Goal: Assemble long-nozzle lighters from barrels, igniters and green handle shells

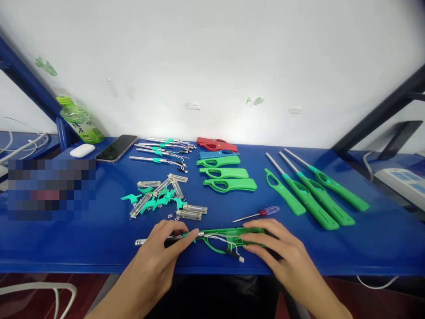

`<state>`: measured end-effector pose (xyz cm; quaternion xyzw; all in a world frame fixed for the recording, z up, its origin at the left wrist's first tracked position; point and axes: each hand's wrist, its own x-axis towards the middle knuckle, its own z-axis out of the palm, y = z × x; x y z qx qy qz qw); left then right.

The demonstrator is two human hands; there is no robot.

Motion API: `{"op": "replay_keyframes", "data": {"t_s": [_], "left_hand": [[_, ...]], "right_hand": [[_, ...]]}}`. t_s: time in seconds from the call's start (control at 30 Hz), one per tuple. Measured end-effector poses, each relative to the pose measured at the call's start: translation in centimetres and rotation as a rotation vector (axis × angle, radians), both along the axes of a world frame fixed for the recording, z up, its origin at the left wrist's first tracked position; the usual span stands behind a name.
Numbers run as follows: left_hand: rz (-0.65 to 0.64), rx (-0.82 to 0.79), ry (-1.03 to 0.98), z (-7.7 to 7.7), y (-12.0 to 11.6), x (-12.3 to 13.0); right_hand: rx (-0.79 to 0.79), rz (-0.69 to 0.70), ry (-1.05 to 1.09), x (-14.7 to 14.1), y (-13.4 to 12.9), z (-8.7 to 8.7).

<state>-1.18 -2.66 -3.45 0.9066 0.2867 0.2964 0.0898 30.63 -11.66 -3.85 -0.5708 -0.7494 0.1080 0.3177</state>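
Near the table's front edge, my left hand pinches a metal lighter tube, its thumb and fingers closed by the tube's teal collar. White wires with a black and white end piece trail from the tube across an opened green lighter handle shell. The fingers of my right hand grip the right end of this shell, hiding part of it. Just behind the right hand lies a screwdriver with a clear and red handle. Clear fuel tanks and teal triggers are heaped beyond my left hand.
Several wired tubes lie at the back left, beside red, blue and green handles. Three tubed green lighters and one green handle rest right. A phone, white case and bottle stand left.
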Motion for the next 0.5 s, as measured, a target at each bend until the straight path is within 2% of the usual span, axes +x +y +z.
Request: {"op": "replay_keyframes", "data": {"t_s": [0.2, 0.5], "left_hand": [[0.01, -0.013, 0.057, -0.48, 0.15, -0.57], [0.002, 0.019, 0.041, -0.4, 0.06, -0.39]], "right_hand": [[0.022, -0.005, 0.005, -0.01, 0.07, 0.06], [0.068, 0.027, 0.008, -0.13, 0.22, -0.06]]}}
